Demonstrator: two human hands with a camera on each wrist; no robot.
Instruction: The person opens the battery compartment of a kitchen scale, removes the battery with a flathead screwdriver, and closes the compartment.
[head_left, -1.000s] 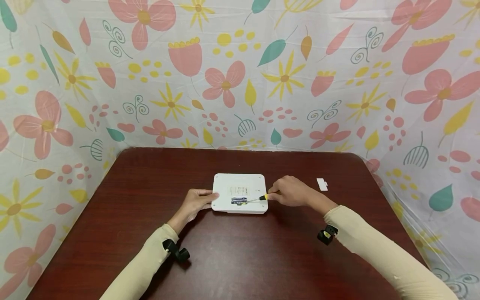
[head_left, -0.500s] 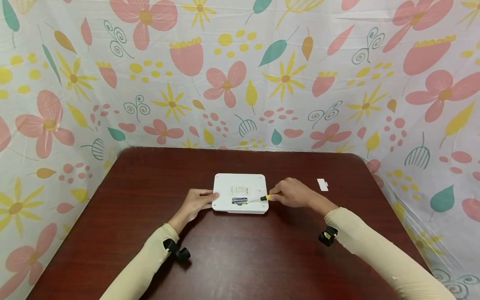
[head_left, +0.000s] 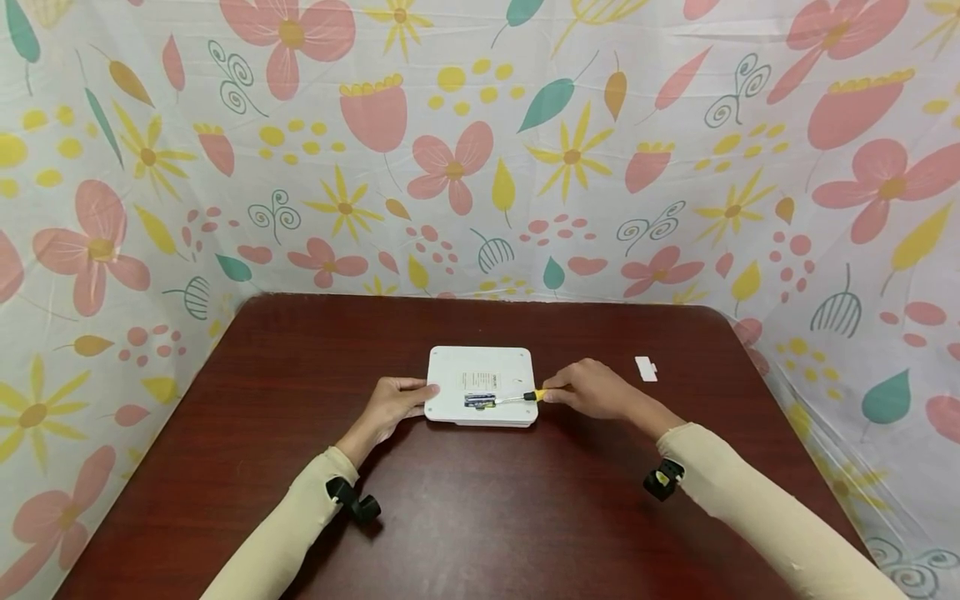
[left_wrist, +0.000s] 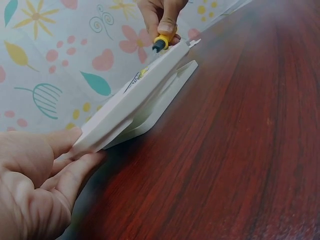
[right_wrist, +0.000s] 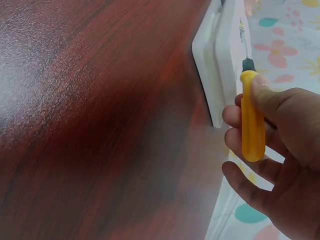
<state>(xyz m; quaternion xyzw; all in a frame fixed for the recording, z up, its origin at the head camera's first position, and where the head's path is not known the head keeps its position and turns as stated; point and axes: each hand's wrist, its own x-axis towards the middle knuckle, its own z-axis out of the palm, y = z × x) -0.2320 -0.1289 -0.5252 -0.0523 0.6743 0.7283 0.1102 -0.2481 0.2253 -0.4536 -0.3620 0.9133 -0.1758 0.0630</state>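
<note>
A flat white device with rounded corners (head_left: 480,360), perhaps a kitchen scale, lies underside up on the table, a printed label on its face. Two batteries (head_left: 478,397) sit in its uncovered compartment. My left hand (head_left: 390,408) pinches the device's left edge, thumb on top and fingers beneath, as the left wrist view shows. My right hand (head_left: 592,388) grips a screwdriver (right_wrist: 253,122) by its yellow handle, thumb against the collar. The screwdriver's thin metal shaft reaches left across the device, its tip right at the batteries.
A small white battery cover (head_left: 646,369) with a tab lies on the dark red-brown table (head_left: 480,508), right of the device. A floral curtain (head_left: 480,167) hangs along the table's back and sides. Wrist cameras (head_left: 354,502) are strapped to both sleeves.
My right hand and the screwdriver have shifted slightly right and down, with the tip still at the batteries. The left hand keeps its hold on the device.
</note>
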